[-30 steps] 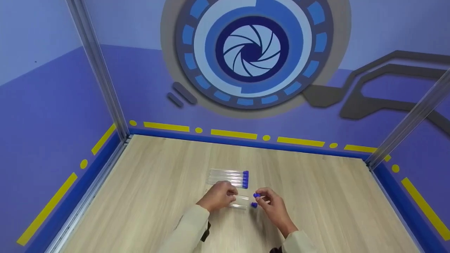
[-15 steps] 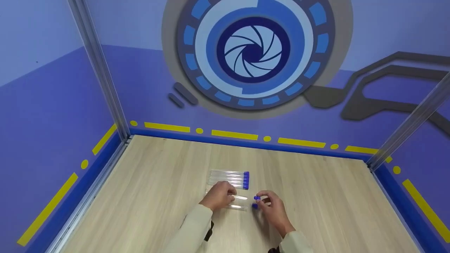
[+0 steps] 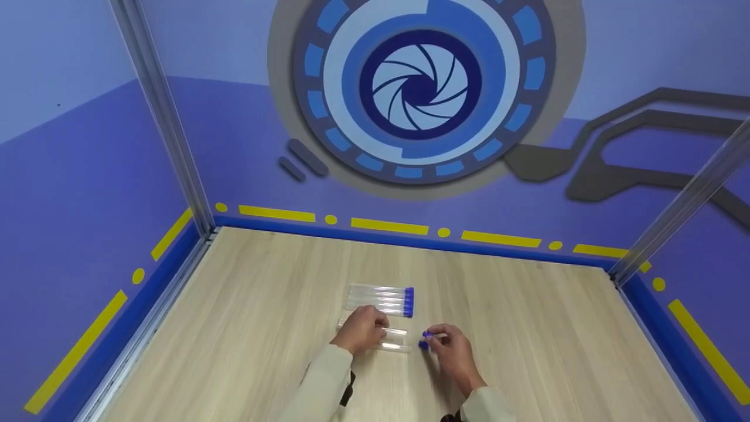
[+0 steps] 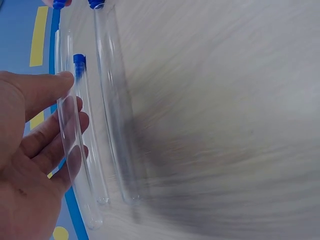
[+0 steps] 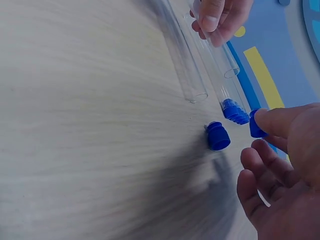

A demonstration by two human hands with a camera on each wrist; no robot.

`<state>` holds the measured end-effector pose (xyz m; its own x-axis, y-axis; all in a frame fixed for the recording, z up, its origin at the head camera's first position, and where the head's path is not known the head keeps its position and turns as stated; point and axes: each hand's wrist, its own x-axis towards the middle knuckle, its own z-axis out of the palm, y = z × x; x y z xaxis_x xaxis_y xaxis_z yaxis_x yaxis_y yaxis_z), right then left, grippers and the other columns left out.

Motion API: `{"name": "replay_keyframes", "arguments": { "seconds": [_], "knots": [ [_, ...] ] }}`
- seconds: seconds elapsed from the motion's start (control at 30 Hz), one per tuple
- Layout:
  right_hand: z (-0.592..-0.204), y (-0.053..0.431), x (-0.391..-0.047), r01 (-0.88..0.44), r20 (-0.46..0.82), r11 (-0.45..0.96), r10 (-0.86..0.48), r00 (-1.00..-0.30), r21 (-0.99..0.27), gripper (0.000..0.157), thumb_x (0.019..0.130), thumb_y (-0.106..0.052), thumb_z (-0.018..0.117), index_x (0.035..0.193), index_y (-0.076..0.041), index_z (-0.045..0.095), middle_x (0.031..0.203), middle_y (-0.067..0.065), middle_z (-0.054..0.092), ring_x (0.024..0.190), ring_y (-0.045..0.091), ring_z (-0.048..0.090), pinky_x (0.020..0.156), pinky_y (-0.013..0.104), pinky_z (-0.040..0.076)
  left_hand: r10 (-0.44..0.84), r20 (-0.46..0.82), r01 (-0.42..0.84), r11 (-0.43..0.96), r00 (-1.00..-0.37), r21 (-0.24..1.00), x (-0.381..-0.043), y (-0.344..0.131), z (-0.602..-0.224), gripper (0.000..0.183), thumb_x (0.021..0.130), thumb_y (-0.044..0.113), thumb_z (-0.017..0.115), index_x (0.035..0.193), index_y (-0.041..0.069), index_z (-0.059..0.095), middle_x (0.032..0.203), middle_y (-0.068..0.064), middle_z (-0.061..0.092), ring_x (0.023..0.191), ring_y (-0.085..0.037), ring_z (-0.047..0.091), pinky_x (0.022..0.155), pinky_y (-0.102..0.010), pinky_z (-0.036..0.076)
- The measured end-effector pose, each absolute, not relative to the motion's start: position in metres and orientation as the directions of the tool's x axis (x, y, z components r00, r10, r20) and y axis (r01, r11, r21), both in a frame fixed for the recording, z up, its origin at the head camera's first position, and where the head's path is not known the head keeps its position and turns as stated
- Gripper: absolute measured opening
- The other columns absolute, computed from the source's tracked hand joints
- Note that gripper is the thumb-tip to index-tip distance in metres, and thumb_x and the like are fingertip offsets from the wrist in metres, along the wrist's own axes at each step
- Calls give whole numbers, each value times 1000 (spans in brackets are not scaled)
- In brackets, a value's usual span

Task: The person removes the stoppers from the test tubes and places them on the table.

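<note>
My left hand [image 3: 361, 329] holds a clear test tube [image 4: 90, 212] between thumb and fingers, its open end [image 5: 231, 73] pointing right. My right hand [image 3: 456, 351] pinches a ribbed blue stopper [image 5: 256, 125] between thumb and forefinger, a short gap from that open end. A second uncapped tube [image 3: 395, 347] lies on the table just nearer the body. Its loose blue stopper [image 5: 218, 136] sits on the wood beyond the open end, below the right hand's fingertips.
Behind the left hand, several clear tubes [image 3: 381, 292] lie side by side, their blue stoppers [image 3: 409, 302] lined up at the right. The wooden table [image 3: 281, 281] meets blue panelled walls [image 3: 234, 146] with metal corner posts [image 3: 167, 111].
The left hand has drawn the held tube slightly left. The right hand, with its stopper, has come slightly nearer the body, and the gap between tube and stopper has widened.
</note>
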<state>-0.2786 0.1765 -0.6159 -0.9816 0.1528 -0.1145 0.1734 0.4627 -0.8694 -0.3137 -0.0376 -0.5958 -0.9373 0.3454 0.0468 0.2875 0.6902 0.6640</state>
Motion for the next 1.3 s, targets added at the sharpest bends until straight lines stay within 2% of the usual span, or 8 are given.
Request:
{"name": "replay_keyframes", "arguments": {
  "seconds": [0.23, 0.47, 0.77, 1.3],
  "knots": [
    [-621, 177, -280, 129, -78, 468, 128, -989, -874, 12, 91, -6, 63, 102, -7, 64, 108, 8, 63, 95, 17, 58, 76, 28, 47, 330, 46, 275, 691, -943, 668, -311, -35, -600, 16, 81, 2, 64, 93, 6, 74, 95, -4, 69, 90, -17, 62, 84, -37, 52],
    [-625, 179, -281, 89, -37, 485, 117, -992, -870, 11, 89, -5, 64, 100, -5, 65, 102, 8, 66, 91, 17, 56, 77, 28, 44, 345, 69, 306, 700, -936, 646, -311, -32, -607, 15, 79, 2, 66, 90, 8, 75, 91, -2, 70, 85, -14, 62, 78, -33, 51],
    [-625, 178, -290, 158, -102, 469, 142, -985, -869, 14, 90, -4, 63, 104, -6, 64, 102, 7, 65, 91, 16, 58, 77, 30, 46, 329, 41, 273, 699, -943, 661, -315, -31, -610, 13, 80, 4, 67, 90, 9, 75, 90, -1, 70, 83, -12, 60, 77, -34, 51],
    [-628, 173, -293, 140, -93, 496, 119, -989, -857, 13, 90, -1, 62, 102, -4, 66, 96, 6, 66, 84, 15, 59, 74, 30, 47, 321, 68, 285, 699, -945, 656, -315, -28, -613, 10, 81, 4, 67, 86, 8, 74, 87, 0, 68, 80, -11, 58, 75, -33, 50]
  ]
}}
